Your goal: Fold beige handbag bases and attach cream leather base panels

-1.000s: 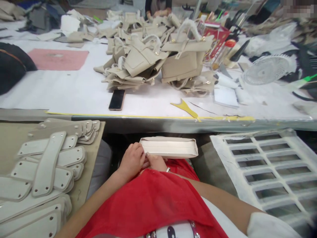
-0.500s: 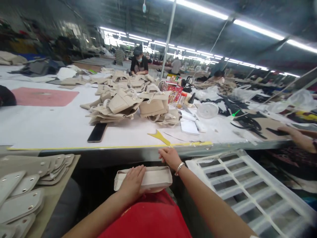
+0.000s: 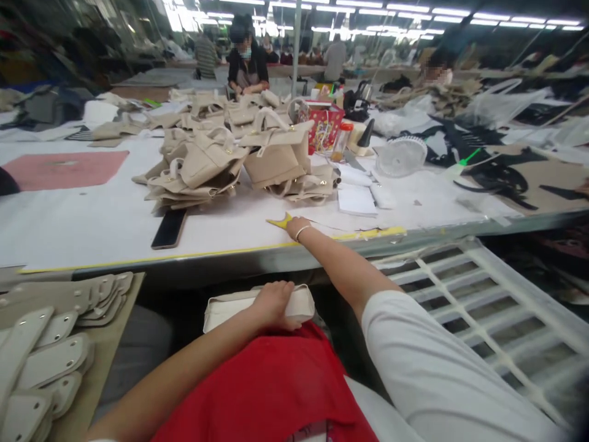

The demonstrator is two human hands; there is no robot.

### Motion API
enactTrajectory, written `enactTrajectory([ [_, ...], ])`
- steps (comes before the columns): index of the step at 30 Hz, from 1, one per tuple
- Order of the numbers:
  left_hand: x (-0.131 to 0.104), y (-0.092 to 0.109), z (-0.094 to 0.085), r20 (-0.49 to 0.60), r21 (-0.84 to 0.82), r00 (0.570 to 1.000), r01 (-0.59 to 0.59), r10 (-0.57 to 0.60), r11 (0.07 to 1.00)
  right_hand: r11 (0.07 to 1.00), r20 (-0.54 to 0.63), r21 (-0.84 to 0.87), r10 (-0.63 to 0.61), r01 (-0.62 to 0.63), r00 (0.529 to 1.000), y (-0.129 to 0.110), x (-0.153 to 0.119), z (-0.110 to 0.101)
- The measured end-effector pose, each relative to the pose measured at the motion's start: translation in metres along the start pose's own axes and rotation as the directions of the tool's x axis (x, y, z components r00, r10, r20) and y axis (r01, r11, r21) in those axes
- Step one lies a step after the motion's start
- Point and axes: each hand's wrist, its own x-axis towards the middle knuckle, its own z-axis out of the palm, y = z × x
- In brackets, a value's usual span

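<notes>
My left hand is wrapped over the right part of a small beige bag with a pale flat base, resting at my lap against the red apron. Its fingers curl over the bag's far edge. My right hand reaches out to the table's front edge, fingers closed around the narrow end of a flat yellow tool. The tool's forked end sticks out to the left, lying on the white tabletop; its handle is hidden by the hand.
Beige bags are heaped on the table, with a phone before them. Beige straps lie on a board at left. A white slatted rack stands right. A masked person works across the table.
My right hand has moved forward onto the table and taken hold of the yellow tool. My left hand has slid rightward along the bag. The view has tilted down.
</notes>
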Motion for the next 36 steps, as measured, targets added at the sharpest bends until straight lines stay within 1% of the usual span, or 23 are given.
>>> enactTrajectory([
  [3, 0.006, 0.001, -0.002, 0.046, -0.013, 0.999, -0.015, 0.016, 1.000, 0.999, -0.050, 0.024, 0.031, -0.030, 0.998, 0.003, 0.001, 0.000],
  [6, 0.006, 0.004, -0.005, 0.066, -0.040, 0.998, -0.011, 0.014, 0.999, 0.995, -0.153, 0.059, 0.090, -0.081, 0.984, 0.021, -0.011, -0.007],
  [9, 0.005, 0.002, -0.009, 0.088, -0.074, 0.996, 0.001, 0.005, 0.997, 0.984, -0.219, 0.100, 0.168, -0.149, 0.961, 0.051, -0.036, -0.015],
  [11, 0.008, -0.004, -0.014, 0.137, -0.138, 0.990, -0.001, 0.021, 0.990, 0.976, -0.240, 0.115, 0.210, -0.187, 0.948, 0.071, -0.063, -0.013],
  [13, 0.015, -0.011, -0.018, 0.207, -0.245, 0.976, -0.011, 0.064, 0.969, 0.971, -0.245, 0.130, 0.227, -0.200, 0.943, 0.083, -0.096, -0.003],
  [14, 0.020, -0.015, -0.019, 0.239, -0.314, 0.966, -0.017, 0.097, 0.949, 0.970, -0.238, 0.148, 0.223, -0.192, 0.945, 0.086, -0.114, 0.005],
  [17, 0.036, -0.026, -0.021, 0.290, -0.546, 0.937, -0.005, 0.194, 0.838, 0.975, -0.193, 0.183, 0.161, -0.126, 0.968, 0.081, -0.161, 0.034],
  [18, 0.040, -0.028, -0.020, 0.289, -0.612, 0.936, 0.020, 0.200, 0.790, 0.980, -0.165, 0.169, 0.131, -0.103, 0.978, 0.077, -0.172, 0.043],
  [19, 0.043, -0.030, -0.019, 0.282, -0.668, 0.943, 0.059, 0.178, 0.742, 0.987, -0.129, 0.142, 0.096, -0.078, 0.987, 0.072, -0.180, 0.050],
  [20, 0.045, -0.032, -0.016, 0.277, -0.714, 0.952, 0.115, 0.128, 0.690, 0.993, -0.088, 0.103, 0.059, -0.049, 0.994, 0.067, -0.185, 0.054],
  [22, 0.047, -0.034, -0.010, 0.291, -0.795, 0.957, 0.249, -0.013, 0.553, 1.000, -0.002, 0.021, -0.016, 0.016, 1.000, 0.057, -0.187, 0.058],
  [24, 0.048, -0.036, -0.005, 0.336, -0.863, 0.934, 0.356, -0.117, 0.359, 0.998, 0.043, -0.028, -0.063, 0.064, 0.997, 0.049, -0.181, 0.055],
  [26, 0.050, -0.037, -0.001, 0.394, -0.894, 0.910, 0.412, -0.131, 0.174, 0.994, 0.049, -0.043, -0.097, 0.099, 0.994, 0.043, -0.173, 0.050],
  [27, 0.051, -0.037, 0.001, 0.415, -0.897, 0.901, 0.428, -0.121, 0.110, 0.992, 0.044, -0.045, -0.114, 0.116, 0.993, 0.040, -0.169, 0.048],
  [28, 0.053, -0.037, 0.002, 0.431, -0.895, 0.895, 0.440, -0.113, 0.073, 0.990, 0.038, -0.047, -0.130, 0.132, 0.991, 0.037, -0.166, 0.047],
  [29, 0.054, -0.037, 0.002, 0.441, -0.892, 0.891, 0.448, -0.108, 0.063, 0.988, 0.036, -0.050, -0.148, 0.149, 0.988, 0.034, -0.163, 0.046],
  [32, 0.058, -0.038, 0.005, 0.434, -0.890, 0.897, 0.441, -0.083, 0.114, 0.980, 0.036, -0.068, -0.184, 0.186, 0.982, 0.029, -0.159, 0.046],
  [34, 0.059, -0.039, 0.007, 0.424, -0.896, 0.905, 0.425, -0.037, 0.132, 0.974, 0.038, -0.076, -0.213, 0.215, 0.976, 0.028, -0.159, 0.047],
  [36, 0.058, -0.039, 0.007, 0.394, -0.912, 0.919, 0.390, 0.009, 0.125, 0.965, 0.036, -0.087, -0.246, 0.248, 0.969, 0.027, -0.160, 0.047],
])
